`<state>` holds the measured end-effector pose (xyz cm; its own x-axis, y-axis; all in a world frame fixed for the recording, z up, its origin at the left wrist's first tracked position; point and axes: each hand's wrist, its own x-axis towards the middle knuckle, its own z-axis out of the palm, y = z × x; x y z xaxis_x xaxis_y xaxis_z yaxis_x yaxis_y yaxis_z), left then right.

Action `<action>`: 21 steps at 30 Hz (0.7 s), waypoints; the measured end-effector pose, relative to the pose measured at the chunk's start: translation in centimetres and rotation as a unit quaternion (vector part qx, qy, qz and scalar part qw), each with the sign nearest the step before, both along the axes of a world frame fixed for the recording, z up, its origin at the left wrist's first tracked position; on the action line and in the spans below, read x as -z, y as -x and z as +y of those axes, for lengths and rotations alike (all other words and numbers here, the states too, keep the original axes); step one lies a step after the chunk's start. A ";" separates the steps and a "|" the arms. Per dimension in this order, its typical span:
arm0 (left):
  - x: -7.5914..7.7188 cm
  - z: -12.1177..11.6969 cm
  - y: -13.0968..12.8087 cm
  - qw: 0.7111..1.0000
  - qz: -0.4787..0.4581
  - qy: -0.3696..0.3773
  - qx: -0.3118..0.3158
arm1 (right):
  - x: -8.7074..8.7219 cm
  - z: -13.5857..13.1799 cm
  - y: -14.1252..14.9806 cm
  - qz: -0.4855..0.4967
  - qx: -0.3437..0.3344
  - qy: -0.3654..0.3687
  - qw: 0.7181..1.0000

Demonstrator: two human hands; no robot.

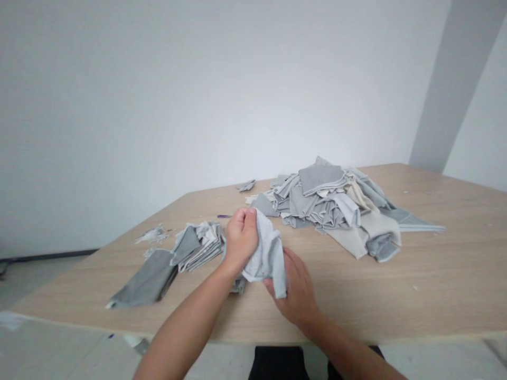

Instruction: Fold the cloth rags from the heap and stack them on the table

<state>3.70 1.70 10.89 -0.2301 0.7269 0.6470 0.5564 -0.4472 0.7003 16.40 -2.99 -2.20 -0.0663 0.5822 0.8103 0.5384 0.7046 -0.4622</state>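
Note:
A light grey piece of knitted fabric (pixel 266 250) is held up above the front middle of the table, between both hands. My left hand (pixel 241 237) is closed around its upper left edge, thumb on top. Lower on the right side, my right hand (pixel 295 285) grips the same fabric, with its fingers partly behind it. A narrow strip of the cloth hangs down in front of the right hand. Under the left wrist, a bit of grey fabric (pixel 238 285) shows on the table, mostly hidden.
A large heap of grey and cream fabric pieces (pixel 317 198) lies at the back right. Left stand a stack of folded pieces (pixel 202 245) and dark grey cloths (pixel 144 279). Beyond are white scraps (pixel 154 234), a thin purple item (pixel 224 216) and a small grey cloth (pixel 245 185).

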 end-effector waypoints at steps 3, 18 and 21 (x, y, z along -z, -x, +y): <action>2.0 -2.6 -0.1 0.999 0.026 0.012 0.027 | -0.2 -2.7 -1.6 0.073 -0.030 -0.029 0.996; 8.0 -11.6 0.5 0.992 0.108 -0.017 0.063 | -4.5 -6.6 -4.9 0.253 -0.065 0.222 0.939; 7.2 -12.7 -0.4 0.964 0.147 -0.046 0.216 | -4.4 -7.0 -4.2 0.206 -0.061 0.226 0.950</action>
